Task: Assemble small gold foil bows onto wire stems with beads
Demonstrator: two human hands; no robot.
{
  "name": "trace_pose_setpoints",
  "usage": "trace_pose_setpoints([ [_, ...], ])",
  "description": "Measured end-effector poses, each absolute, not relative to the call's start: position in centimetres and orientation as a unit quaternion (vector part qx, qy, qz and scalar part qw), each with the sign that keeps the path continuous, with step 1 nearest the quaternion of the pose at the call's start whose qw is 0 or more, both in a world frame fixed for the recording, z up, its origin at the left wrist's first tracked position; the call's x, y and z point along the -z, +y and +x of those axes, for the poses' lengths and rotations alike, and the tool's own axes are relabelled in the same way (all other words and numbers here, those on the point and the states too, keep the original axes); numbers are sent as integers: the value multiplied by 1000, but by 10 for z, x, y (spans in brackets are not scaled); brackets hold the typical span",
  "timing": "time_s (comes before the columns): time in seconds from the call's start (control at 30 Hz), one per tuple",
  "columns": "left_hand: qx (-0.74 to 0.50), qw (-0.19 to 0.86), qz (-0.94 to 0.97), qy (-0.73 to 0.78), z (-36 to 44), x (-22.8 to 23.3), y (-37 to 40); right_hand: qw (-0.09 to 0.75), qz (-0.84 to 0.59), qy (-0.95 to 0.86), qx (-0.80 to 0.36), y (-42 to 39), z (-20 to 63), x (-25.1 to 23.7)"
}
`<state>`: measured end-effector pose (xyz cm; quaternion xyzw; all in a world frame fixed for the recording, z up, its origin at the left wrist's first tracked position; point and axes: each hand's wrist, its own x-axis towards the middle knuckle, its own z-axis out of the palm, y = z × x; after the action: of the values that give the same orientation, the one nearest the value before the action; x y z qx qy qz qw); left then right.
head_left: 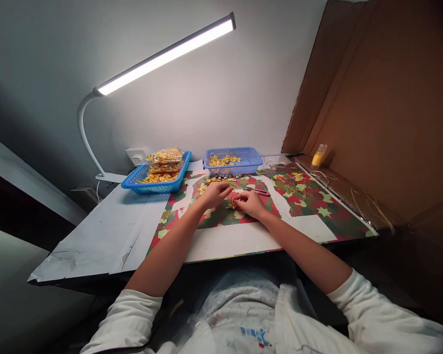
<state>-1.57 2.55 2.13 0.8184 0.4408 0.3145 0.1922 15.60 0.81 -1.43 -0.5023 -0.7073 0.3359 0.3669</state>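
Observation:
My right hand [251, 203] is closed in a pinch over the patterned mat, on a small yellow ribbon bow [232, 205] that hangs at its fingertips. To its left, my left hand [217, 194] has its fingers pressed together near the right fingertips. Whatever thin thing it may hold is too small to make out. Behind the left hand lie loose yellow ribbon pieces [209, 182] and a row of small round silvery beads or bells [227, 176]. A pink-handled tool [261, 192], perhaps thread snips, rests just beyond my right hand.
A blue basket [133, 186] with bagged yellow bows [166, 156] stands back left. Another blue basket [251, 169] holds loose bows. A lit lamp [170, 54] hangs overhead. Cardboard [387, 98] walls the right side, near a jar of yellow stuff [319, 156].

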Motion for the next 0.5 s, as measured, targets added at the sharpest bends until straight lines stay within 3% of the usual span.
trace_pose_setpoints([
  [0.5, -324, 241, 790, 462, -10, -25, 24, 301, -552, -740, -238, 2, 152, 7],
])
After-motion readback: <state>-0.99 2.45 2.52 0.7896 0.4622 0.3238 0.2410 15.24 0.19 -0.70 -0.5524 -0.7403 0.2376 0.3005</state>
